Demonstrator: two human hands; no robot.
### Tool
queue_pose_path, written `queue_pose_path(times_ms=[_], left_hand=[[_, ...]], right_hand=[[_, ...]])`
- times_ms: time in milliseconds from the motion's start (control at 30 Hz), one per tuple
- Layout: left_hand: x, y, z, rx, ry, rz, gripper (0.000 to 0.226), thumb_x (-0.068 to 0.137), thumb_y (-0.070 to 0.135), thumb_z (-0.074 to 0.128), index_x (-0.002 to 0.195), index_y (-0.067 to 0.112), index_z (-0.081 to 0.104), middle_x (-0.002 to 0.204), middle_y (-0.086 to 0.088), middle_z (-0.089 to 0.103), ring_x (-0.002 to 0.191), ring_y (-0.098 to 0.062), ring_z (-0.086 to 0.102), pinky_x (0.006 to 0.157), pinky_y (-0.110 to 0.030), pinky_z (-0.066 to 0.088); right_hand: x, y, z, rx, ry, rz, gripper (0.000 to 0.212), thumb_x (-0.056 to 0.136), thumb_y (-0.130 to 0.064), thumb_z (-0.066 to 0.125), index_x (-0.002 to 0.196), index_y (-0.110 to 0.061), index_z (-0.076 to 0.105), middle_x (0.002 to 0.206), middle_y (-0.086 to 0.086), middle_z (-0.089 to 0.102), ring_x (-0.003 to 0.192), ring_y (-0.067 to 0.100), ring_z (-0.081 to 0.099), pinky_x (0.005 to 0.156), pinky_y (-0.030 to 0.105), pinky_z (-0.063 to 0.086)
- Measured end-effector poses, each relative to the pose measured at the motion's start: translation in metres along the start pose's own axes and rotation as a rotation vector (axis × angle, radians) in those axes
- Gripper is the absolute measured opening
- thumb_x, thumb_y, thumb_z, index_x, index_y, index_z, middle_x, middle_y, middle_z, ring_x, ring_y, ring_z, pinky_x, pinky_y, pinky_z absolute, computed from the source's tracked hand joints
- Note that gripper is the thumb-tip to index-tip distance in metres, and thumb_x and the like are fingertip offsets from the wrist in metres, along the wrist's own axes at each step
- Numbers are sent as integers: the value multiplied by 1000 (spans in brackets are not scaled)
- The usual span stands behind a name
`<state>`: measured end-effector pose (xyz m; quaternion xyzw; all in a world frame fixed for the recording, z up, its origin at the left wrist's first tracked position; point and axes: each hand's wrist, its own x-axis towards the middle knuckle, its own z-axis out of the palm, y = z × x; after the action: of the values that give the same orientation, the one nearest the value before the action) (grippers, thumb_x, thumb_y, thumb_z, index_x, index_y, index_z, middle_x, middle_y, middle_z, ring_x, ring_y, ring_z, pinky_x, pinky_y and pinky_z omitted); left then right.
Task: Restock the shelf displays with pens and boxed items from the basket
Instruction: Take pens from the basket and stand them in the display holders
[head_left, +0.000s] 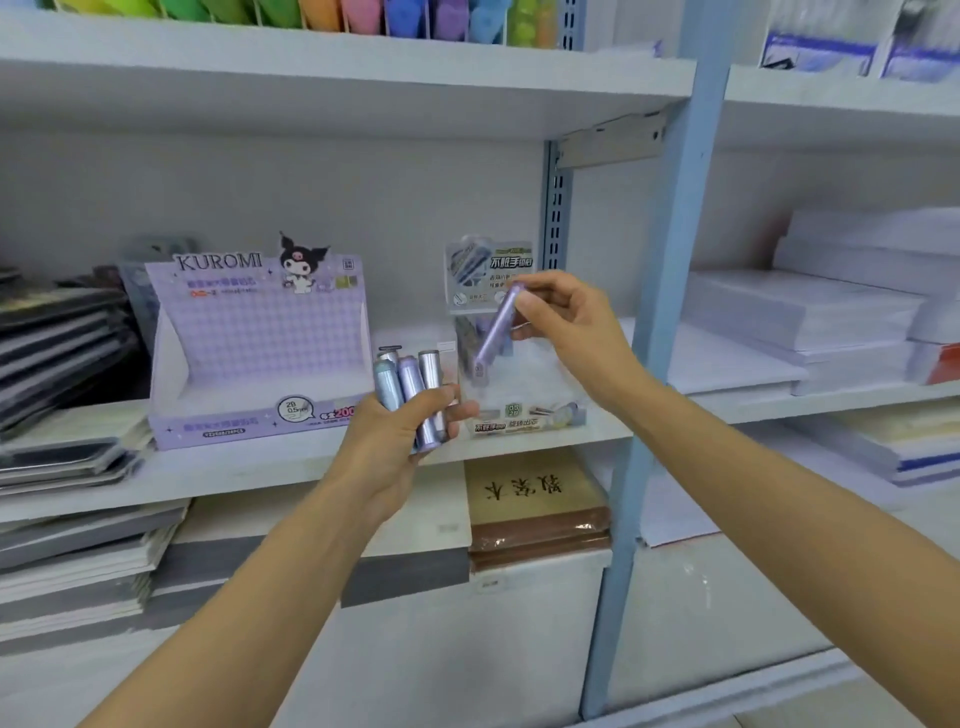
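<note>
My right hand (563, 325) pinches one slim purple tube (493, 338), tilted, lower end toward the clear display box (524, 400); left hand (402, 436) grips several upright metallic tubes (410, 389).

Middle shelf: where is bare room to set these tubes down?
The Kuromi display box looks empty inside. Bare shelf board lies between the blue upright and the white paper stacks. The far left is crowded with dark notebooks.

White paper stacks (810, 312) lie on the right shelf. A brown notebook pile (537, 512) with Chinese characters lies under the middle shelf. Dark folders (57, 338) are stacked at the left. Colourful items (322, 15) stand along the top shelf.
</note>
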<state>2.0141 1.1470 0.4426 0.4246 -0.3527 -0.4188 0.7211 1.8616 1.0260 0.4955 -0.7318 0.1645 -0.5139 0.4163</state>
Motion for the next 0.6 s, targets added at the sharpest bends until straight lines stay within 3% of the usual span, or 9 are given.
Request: queue_pose_path(times_ms=[133, 233, 400, 600], left_hand=[[20, 6, -5, -6, -2, -24, 14, 85, 3, 67, 98, -3, 64, 83, -14, 74, 82, -25, 74, 66, -24, 59], [30, 6, -7, 19, -23, -23, 20, 84, 6, 67, 100, -5, 65, 90, -18, 74, 84, -26, 73, 68, -25, 59], [44, 8, -9, 71, -36, 8, 39, 67, 22, 74, 99, 0, 67, 90, -17, 75, 84, -28, 72, 76, -33, 61], [54, 4, -11, 136, -43, 27, 49, 60, 32, 78, 99, 3, 68, 91, -16, 75, 85, -29, 72, 85, -39, 59]], right_hand=[[39, 28, -6, -205, 68, 72, 17, 94, -5, 58, 110, -2, 63, 105, 24, 65, 90, 29, 67, 80, 32, 58], [56, 48, -5, -349, 63, 76, 17, 93, -6, 60, 109, -3, 64, 100, 16, 66, 92, 30, 66, 82, 36, 58], [70, 65, 3, -466, 10, 56, 17, 91, -8, 63, 108, -5, 65, 97, 10, 66, 92, 28, 65, 86, 39, 56], [74, 72, 0, -654, -142, -21, 14, 91, -12, 64, 105, -9, 67, 96, 3, 67, 86, 14, 61, 72, 10, 45]])
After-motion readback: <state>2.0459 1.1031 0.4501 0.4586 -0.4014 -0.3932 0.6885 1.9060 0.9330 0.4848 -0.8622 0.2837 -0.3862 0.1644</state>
